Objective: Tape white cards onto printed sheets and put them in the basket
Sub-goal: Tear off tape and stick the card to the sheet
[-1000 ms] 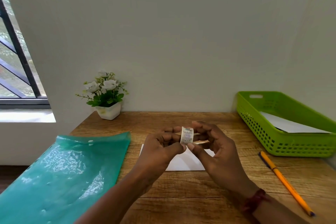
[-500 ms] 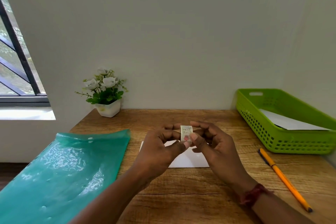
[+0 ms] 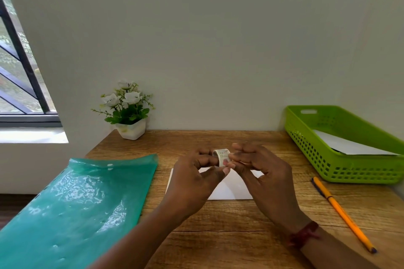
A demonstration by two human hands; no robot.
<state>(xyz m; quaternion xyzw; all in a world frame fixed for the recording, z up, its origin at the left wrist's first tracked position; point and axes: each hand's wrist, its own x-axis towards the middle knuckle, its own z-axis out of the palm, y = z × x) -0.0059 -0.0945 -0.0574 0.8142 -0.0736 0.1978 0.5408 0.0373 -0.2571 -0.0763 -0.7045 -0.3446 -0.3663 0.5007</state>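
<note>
A small roll of patterned tape [image 3: 223, 156] is held above the desk between both hands. My left hand [image 3: 194, 178] grips the roll with finger and thumb from the left. My right hand [image 3: 260, 172] pinches its front edge with thumb and fingertip. Under the hands a white card or sheet [image 3: 231, 188] lies flat on the wooden desk [image 3: 218, 236], partly hidden. The green basket [image 3: 328, 159] stands at the right with a white sheet [image 3: 349, 145] inside it.
A teal plastic folder [image 3: 76, 207] covers the desk's left side and overhangs its edge. A yellow pencil [image 3: 341, 212] lies in front of the basket. A small potted white flower [image 3: 127, 111] stands at the back left against the wall.
Both hands with the tape roll have stayed in place above the white card; the fingers have shifted slightly on the roll. The camera has tilted a little.
</note>
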